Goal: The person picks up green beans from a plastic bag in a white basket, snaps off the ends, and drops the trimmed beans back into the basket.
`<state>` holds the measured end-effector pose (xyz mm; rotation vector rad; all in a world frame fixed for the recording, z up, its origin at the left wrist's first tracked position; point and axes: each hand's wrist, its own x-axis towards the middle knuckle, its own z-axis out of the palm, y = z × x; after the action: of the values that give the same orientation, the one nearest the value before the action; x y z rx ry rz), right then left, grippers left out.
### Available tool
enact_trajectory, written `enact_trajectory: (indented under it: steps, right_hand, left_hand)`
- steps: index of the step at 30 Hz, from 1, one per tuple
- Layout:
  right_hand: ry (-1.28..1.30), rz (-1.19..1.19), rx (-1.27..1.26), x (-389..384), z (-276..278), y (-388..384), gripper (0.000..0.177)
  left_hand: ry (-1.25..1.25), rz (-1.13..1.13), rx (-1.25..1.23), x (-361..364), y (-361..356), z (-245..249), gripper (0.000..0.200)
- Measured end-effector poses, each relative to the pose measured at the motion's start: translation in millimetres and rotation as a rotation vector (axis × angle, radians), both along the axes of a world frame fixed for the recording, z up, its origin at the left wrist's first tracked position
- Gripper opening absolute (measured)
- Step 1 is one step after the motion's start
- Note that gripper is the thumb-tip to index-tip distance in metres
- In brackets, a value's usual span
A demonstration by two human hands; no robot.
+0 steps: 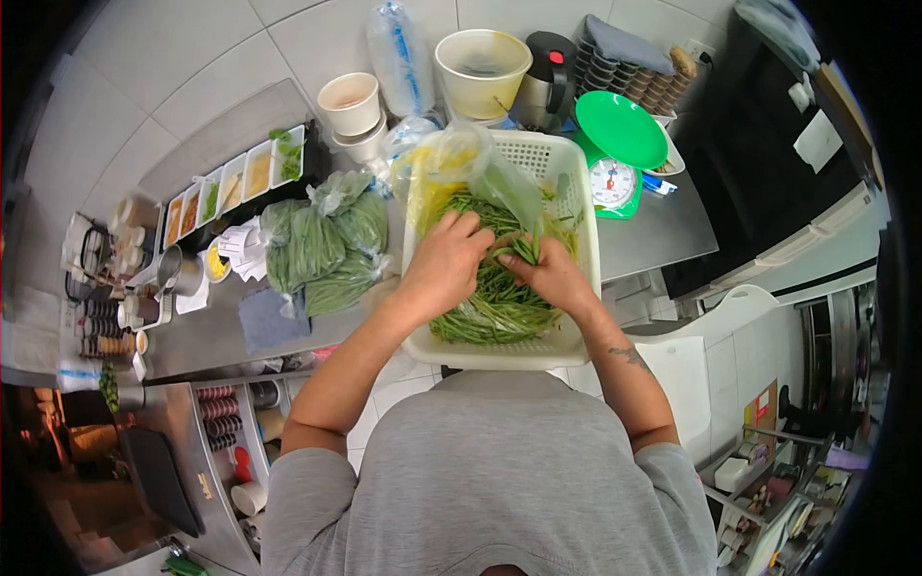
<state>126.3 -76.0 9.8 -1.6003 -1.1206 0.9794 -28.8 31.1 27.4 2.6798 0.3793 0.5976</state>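
Note:
In front of me a cream plastic basket point(583, 331) with slotted sides holds a heap of long, thin green vegetable stems point(490, 322). My right hand point(559, 278) is closed round a small bunch of green stems point(523, 248) above the heap. Beside it, at the left of the heap, my left hand point(447, 261) has its fingers bent and drawn together, their tips close to that bunch. What lies between those fingertips is hidden. Clear plastic bags point(509, 187), partly yellowish, lie in the back of the basket behind both hands.
Filled bags of greens point(331, 240) sit left of the basket, by a blue cloth point(272, 319). A green dial scale point(615, 182) stands at the right. Behind are a cream tub point(482, 72), a black jug point(547, 82) and stacked bowls point(351, 104). Ingredient trays point(230, 182) line the left.

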Motion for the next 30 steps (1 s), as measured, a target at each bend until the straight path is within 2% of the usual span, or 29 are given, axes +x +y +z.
enact_trajectory:
  steps: [1,4,7,10,13,14,17,18,21,24,27,29,30]
  right_hand:
    - [-0.004,0.023,-0.047,-2.3,3.2,0.3,0.016]
    - [0.093,0.036,0.077,-2.0,-2.2,6.1,0.014]
    - [0.248,0.009,0.116,-1.7,3.7,10.9,0.013]
    - [0.525,-0.057,0.161,2.7,3.5,12.0,0.014]
    - [0.724,-0.114,0.223,13.8,4.3,7.9,0.013]
    - [0.773,-0.130,0.241,15.8,4.8,6.1,0.012]
    - [0.860,-0.182,0.286,17.4,6.3,5.6,0.014]
    - [0.873,-0.185,0.303,18.0,5.3,6.2,0.014]
    - [0.864,-0.197,0.336,18.7,3.9,6.9,0.013]
    - [0.747,-0.207,0.344,13.4,9.1,4.2,0.014]
    - [0.566,-0.164,0.377,2.5,13.2,-1.7,0.015]
    - [0.410,-0.094,0.406,-6.1,18.6,-9.2,0.015]
    - [0.446,-0.078,0.416,-10.5,24.1,-13.2,0.014]
  left_hand:
    - [-0.076,0.012,-0.010,3.1,-0.7,1.3,0.013]
    - [-0.243,0.137,0.023,13.2,-2.3,-5.4,0.005]
    - [-0.447,0.291,-0.441,23.5,-10.3,-6.9,0.003]
    - [-0.471,0.365,-0.406,20.5,-8.1,-7.6,0.004]
    - [-0.351,0.292,-0.190,3.3,9.5,-27.2,0.007]
    - [-0.131,0.204,-0.291,-4.9,10.6,-28.2,0.015]
    - [-0.019,-0.038,-0.616,-7.2,-5.0,-27.5,0.020]
    - [-0.011,-0.029,-0.748,-5.0,-11.6,-30.2,0.022]
    - [-0.019,0.051,-0.898,1.6,-20.2,-29.3,0.018]
    - [-0.148,0.055,-0.223,4.6,-27.1,-25.6,0.013]
    - [-0.158,0.155,-0.111,8.7,-29.7,-31.9,0.012]
    - [-0.082,0.314,-0.483,14.9,-18.5,-44.8,0.015]
    - [-0.038,0.389,-0.671,17.0,-16.1,-42.1,0.017]
